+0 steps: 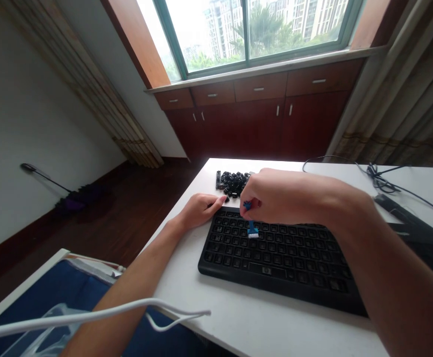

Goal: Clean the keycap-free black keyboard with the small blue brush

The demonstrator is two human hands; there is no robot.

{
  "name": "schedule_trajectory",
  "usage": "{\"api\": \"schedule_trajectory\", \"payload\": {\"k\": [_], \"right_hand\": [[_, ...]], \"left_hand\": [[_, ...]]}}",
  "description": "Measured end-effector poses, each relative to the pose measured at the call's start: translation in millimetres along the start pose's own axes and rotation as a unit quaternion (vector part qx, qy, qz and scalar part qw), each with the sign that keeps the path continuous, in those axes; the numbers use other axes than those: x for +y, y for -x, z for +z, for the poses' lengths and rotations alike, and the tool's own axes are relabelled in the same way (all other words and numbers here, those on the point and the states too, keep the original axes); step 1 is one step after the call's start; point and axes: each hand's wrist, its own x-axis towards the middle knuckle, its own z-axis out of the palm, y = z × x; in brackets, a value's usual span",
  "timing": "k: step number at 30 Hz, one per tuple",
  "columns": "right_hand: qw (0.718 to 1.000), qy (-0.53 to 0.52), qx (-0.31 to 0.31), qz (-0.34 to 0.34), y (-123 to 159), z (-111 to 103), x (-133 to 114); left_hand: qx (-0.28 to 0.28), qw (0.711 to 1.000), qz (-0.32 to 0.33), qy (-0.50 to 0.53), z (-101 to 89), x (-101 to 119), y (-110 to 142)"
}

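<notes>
A black keyboard (276, 277) lies slantwise on the white table, its keycaps off across the visible rows and its square sockets bare. My right hand (257, 196) is closed on a small blue brush (253, 229), bristles down. The white bristles meet the upper left part of the sockets. At the keyboard's far left corner, my left hand (200, 209) rests on the table with its fingers curled and its thumb along the corner, holding the keyboard there. Loose black keycaps (233, 182) are heaped just beyond both hands; my right hand hides some of them.
Coiled black cable (382, 178) and dark flat pieces (411, 223) lie on the right of the white table (179, 248). A white cord (127, 306) crosses the near left, above a blue-covered seat (78, 282). Red-brown cabinets (231, 124) stand under the window.
</notes>
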Motion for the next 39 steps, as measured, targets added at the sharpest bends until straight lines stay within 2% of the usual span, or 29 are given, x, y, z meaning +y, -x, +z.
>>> {"api": "schedule_trajectory", "payload": {"k": [4,8,10,16,20,24,28,31,34,37,39], "right_hand": [[0.998,0.03,0.011,0.051,-3,5,4],[0.996,0.011,-0.036,0.082,-1,5,5],[0.996,0.009,-0.039,0.079,-2,5,4],[0.997,0.047,0.034,0.048,-5,6,1],[0.999,0.017,0.011,0.035,-2,5,2],[0.998,0.015,-0.024,0.063,-3,5,5],[0.991,0.038,0.007,0.127,-3,1,7],[0.994,0.034,0.02,0.099,-3,-1,6],[0.998,0.03,-0.012,0.062,-6,2,2],[0.996,0.051,-0.018,0.069,-12,6,-4],[0.996,0.062,0.006,0.069,-14,7,-7]], "left_hand": [[0.009,1.0,-0.002,0.006,0.3,1,-1],[0.013,1.0,0.002,0.009,0.7,0,0],[0.017,1.0,0.006,0.009,0.6,1,0],[0.01,1.0,-0.008,0.007,-0.4,3,0],[0.006,1.0,-0.005,0.008,-0.9,4,1],[0.014,1.0,0.001,0.011,-1.4,5,1],[0.013,1.0,0.004,0.013,-2.4,5,0],[0.009,1.0,0.001,0.016,-3.1,5,0],[0.012,1.0,0.006,0.017,-3.1,5,0],[0.018,1.0,0.009,0.018,-2.7,6,1],[0.019,1.0,0.007,0.019,-2.5,6,1]]}}
